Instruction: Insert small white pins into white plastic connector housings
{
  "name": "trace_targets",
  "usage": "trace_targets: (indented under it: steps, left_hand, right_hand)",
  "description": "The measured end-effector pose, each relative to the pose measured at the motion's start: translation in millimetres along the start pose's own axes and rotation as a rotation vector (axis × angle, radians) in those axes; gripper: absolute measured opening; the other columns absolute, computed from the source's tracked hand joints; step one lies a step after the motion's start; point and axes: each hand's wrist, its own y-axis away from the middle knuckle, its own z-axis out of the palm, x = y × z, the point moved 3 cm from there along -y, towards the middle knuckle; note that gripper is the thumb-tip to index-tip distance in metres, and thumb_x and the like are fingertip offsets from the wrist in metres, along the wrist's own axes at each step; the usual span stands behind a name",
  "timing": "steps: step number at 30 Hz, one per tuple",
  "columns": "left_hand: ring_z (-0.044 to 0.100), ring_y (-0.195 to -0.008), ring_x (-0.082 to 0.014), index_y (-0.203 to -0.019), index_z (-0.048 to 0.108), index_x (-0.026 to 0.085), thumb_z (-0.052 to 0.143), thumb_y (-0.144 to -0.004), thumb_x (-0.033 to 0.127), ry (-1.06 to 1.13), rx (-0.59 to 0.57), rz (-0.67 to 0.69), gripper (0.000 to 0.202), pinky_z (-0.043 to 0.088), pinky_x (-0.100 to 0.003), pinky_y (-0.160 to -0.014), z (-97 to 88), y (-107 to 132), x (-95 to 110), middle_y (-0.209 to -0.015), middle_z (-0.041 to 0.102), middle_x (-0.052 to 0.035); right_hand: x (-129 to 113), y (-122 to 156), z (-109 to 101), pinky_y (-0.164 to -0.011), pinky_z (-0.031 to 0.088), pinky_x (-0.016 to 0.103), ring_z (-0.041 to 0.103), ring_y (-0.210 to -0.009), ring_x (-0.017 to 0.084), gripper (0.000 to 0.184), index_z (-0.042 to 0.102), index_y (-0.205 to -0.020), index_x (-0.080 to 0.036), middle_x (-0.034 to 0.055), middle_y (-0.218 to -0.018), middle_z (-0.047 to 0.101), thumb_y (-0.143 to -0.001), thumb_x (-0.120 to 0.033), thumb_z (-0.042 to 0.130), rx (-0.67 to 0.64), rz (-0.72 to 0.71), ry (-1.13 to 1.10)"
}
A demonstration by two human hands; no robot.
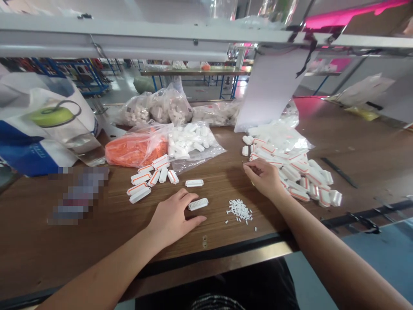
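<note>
- Two bare hands show in the head view, over the table (222, 176).
- Left hand (176, 215): thumb and index finger stand well apart, not closed into a grip.
- White block (198, 204): lies between them, holes facing up, its left end against the fingertips, its right end poking out past them.
- Second block (194, 183): just beyond the left fingers, apart from them.
- Pegs (239, 209): a loose heap right of the left thumb, on the near side of the right fingers.
- Right hand (263, 177): thumb and index tips nearly meet; I cannot tell whether they pinch anything.
- Block pile (300, 167): right of the right fingers and beyond them.
- Small block group (140, 178): beyond the left fingers, off to their left.
- Orange bag (135, 149): farther beyond those fingers.
</note>
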Motion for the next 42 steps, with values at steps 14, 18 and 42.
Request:
trace_targets:
  steps: [14,18,42]
  left_hand:
    - [0.064,-0.094,-0.0198,-0.117,0.062,0.027,0.065,-0.086,0.034,0.068,-0.07,0.028,0.032,0.051,-0.035,-0.085,3.9,-2.6,-7.2,-0.114,0.064,-0.0024]
    - [0.063,-0.096,-0.0204,-0.117,0.062,0.027,0.066,-0.085,0.033,0.081,-0.073,0.025,0.032,0.051,-0.036,-0.086,4.3,-2.1,-8.9,-0.115,0.063,-0.0017]
    - [0.062,-0.084,-0.018,-0.109,0.065,0.025,0.061,-0.088,0.029,0.145,-0.063,0.097,0.021,0.051,-0.036,-0.082,3.6,-0.8,-5.4,-0.101,0.065,-0.0014]
  right_hand:
    - [-34.4,68.6,-36.0,-0.062,0.041,0.029,0.064,-0.071,0.018,0.024,0.076,-0.081,-0.024,0.0035,-0.08,0.072,-0.083,-0.033,0.054,-0.64,0.168,0.205]
    - [-47.5,68.8,-31.2,-0.06,0.035,0.027,0.061,-0.07,0.016,0.025,0.07,-0.066,-0.023,0.0023,-0.075,0.066,-0.084,-0.027,0.053,-0.639,0.113,0.315]
    - [-19.7,71.3,-38.4,-0.07,0.048,0.032,0.066,-0.077,0.019,0.026,0.074,-0.09,-0.022,0.0045,-0.088,0.074,-0.088,-0.029,0.049,-0.576,0.068,0.159]
